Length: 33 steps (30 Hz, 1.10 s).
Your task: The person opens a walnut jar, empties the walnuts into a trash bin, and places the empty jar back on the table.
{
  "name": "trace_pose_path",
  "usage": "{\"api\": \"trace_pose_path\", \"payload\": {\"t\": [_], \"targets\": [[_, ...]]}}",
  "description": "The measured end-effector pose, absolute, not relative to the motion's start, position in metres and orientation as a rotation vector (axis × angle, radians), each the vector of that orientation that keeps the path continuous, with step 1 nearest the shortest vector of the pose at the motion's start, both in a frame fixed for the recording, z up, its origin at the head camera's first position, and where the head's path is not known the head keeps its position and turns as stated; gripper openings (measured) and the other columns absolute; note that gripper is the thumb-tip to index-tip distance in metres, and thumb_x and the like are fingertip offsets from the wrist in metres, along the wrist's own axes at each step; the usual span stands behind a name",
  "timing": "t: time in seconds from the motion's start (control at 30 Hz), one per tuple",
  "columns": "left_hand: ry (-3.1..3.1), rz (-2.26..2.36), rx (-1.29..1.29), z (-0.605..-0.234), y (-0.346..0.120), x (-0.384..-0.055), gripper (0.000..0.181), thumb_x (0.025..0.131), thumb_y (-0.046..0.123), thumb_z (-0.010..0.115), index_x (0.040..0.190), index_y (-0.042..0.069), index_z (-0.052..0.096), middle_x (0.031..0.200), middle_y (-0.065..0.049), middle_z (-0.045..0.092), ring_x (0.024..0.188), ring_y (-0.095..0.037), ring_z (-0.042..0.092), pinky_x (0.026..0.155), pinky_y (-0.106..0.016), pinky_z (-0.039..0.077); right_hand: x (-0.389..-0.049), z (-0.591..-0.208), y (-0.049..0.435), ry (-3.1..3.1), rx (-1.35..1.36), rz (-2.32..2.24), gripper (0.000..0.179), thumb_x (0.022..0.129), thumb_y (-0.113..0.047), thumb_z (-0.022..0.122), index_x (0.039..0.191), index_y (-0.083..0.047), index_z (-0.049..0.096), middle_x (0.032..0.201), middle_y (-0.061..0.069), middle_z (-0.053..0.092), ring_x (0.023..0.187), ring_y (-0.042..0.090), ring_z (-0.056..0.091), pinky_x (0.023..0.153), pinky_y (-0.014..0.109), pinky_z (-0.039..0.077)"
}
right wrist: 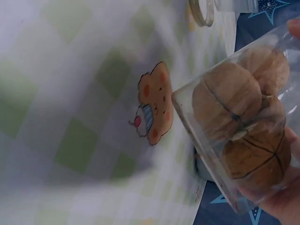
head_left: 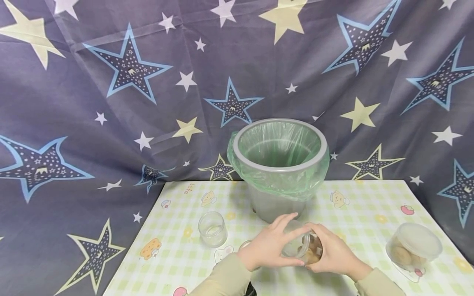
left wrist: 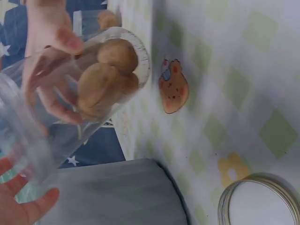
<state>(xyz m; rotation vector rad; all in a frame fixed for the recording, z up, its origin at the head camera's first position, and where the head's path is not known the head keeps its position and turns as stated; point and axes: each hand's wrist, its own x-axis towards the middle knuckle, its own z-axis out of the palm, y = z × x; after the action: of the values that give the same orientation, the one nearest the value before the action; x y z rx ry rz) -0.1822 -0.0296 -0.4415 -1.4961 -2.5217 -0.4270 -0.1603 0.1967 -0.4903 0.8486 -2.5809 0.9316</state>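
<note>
A clear jar [head_left: 314,248] with several brown round lumps [right wrist: 241,117] in it is held tilted between my two hands, above the table. Dark creases run across the lumps in the right wrist view. My right hand [head_left: 335,253] grips the jar toward its bottom end, thumb and fingers around the wall. Around the opposite, rimmed end [left wrist: 28,126], my left hand [head_left: 270,246] curves its spread fingers and thumb. Whether that end is bare or capped by another clear piece I cannot tell. A gold-rimmed round lid [left wrist: 260,201] lies on the table, mostly hidden in the head view.
Behind my hands stands a grey bin [head_left: 279,205] lined with a green bag [head_left: 296,183]. An upright clear cup [head_left: 212,230] is at the left. At the right sits a white-lidded clear container [head_left: 414,246] with brown lumps. A checked cloth [head_left: 177,246] covers the table.
</note>
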Motion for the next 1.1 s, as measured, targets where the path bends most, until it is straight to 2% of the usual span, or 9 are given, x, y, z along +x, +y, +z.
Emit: {"api": "trace_pose_path", "payload": {"t": [0.13, 0.33, 0.47, 0.57, 0.67, 0.83, 0.97, 1.1], "targets": [[-2.465, -0.384, -1.497, -0.443, -0.029, -0.183, 0.078, 0.083, 0.051, 0.066, 0.147, 0.021, 0.033, 0.145, -0.018, 0.031, 0.13, -0.031, 0.041, 0.09, -0.036, 0.052, -0.159, -0.488, 0.192, -2.559, 0.863, 0.969, 0.094, 0.053, -0.029, 0.089, 0.129, 0.003, 0.045, 0.109, 0.004, 0.058, 0.076, -0.001, 0.049, 0.06, 0.02, 0.047], [-2.161, -0.255, -1.46, -0.45, -0.029, -0.192, 0.073, 0.077, 0.051, 0.071, 0.137, 0.016, 0.047, 0.127, -0.017, 0.044, 0.11, -0.025, 0.054, 0.082, -0.024, 0.054, -0.159, -0.488, 0.186, -2.547, 0.854, 1.0, 0.093, 0.054, -0.029, 0.089, 0.13, 0.001, 0.044, 0.112, 0.006, 0.058, 0.073, -0.002, 0.049, 0.058, 0.019, 0.046], [-2.036, -0.182, -1.439, -0.454, -0.03, -0.198, 0.07, 0.078, 0.051, 0.07, 0.133, 0.014, 0.051, 0.121, -0.016, 0.047, 0.101, -0.022, 0.057, 0.077, -0.019, 0.053, -0.159, -0.49, 0.184, -2.541, 0.825, 0.977, 0.093, 0.052, -0.028, 0.089, 0.13, -0.001, 0.045, 0.112, 0.004, 0.059, 0.071, -0.004, 0.048, 0.057, 0.017, 0.045], [-2.076, -0.17, -1.446, -0.454, -0.032, -0.198, 0.073, 0.078, 0.053, 0.068, 0.136, 0.015, 0.047, 0.122, -0.016, 0.046, 0.102, -0.022, 0.057, 0.077, -0.021, 0.053, -0.159, -0.49, 0.183, -2.538, 0.822, 0.961, 0.093, 0.052, -0.027, 0.089, 0.13, -0.001, 0.045, 0.115, 0.006, 0.059, 0.07, -0.004, 0.047, 0.058, 0.018, 0.046], [-2.129, -0.154, -1.444, -0.452, -0.035, -0.197, 0.076, 0.078, 0.056, 0.068, 0.139, 0.016, 0.044, 0.124, -0.017, 0.045, 0.103, -0.023, 0.056, 0.079, -0.023, 0.054, -0.159, -0.489, 0.182, -2.538, 0.824, 0.93, 0.093, 0.052, -0.029, 0.089, 0.129, 0.0, 0.046, 0.116, 0.008, 0.059, 0.074, -0.004, 0.048, 0.064, 0.022, 0.051], [-2.086, -0.096, -1.405, -0.453, -0.038, -0.199, 0.071, 0.08, 0.055, 0.064, 0.136, 0.015, 0.046, 0.12, -0.018, 0.047, 0.1, -0.024, 0.056, 0.08, -0.027, 0.054, -0.157, -0.483, 0.176, -2.566, 0.781, 0.952, 0.091, 0.054, -0.029, 0.088, 0.131, -0.003, 0.046, 0.117, 0.006, 0.06, 0.077, -0.003, 0.05, 0.067, 0.024, 0.051], [-2.1, -0.11, -1.372, -0.454, -0.04, -0.198, 0.067, 0.08, 0.052, 0.065, 0.133, 0.014, 0.047, 0.119, -0.02, 0.048, 0.099, -0.025, 0.057, 0.077, -0.029, 0.055, -0.156, -0.482, 0.173, -2.591, 0.731, 0.936, 0.092, 0.053, -0.031, 0.088, 0.131, -0.005, 0.046, 0.117, 0.004, 0.061, 0.089, 0.008, 0.059, 0.072, 0.031, 0.055], [-2.141, -0.12, -1.357, -0.455, -0.041, -0.196, 0.067, 0.079, 0.05, 0.066, 0.132, 0.014, 0.048, 0.12, -0.019, 0.049, 0.1, -0.025, 0.058, 0.076, -0.029, 0.056, -0.155, -0.483, 0.171, -2.62, 0.711, 0.942, 0.093, 0.054, -0.033, 0.088, 0.131, -0.004, 0.046, 0.118, 0.005, 0.061, 0.095, 0.016, 0.062, 0.074, 0.037, 0.056]]}}
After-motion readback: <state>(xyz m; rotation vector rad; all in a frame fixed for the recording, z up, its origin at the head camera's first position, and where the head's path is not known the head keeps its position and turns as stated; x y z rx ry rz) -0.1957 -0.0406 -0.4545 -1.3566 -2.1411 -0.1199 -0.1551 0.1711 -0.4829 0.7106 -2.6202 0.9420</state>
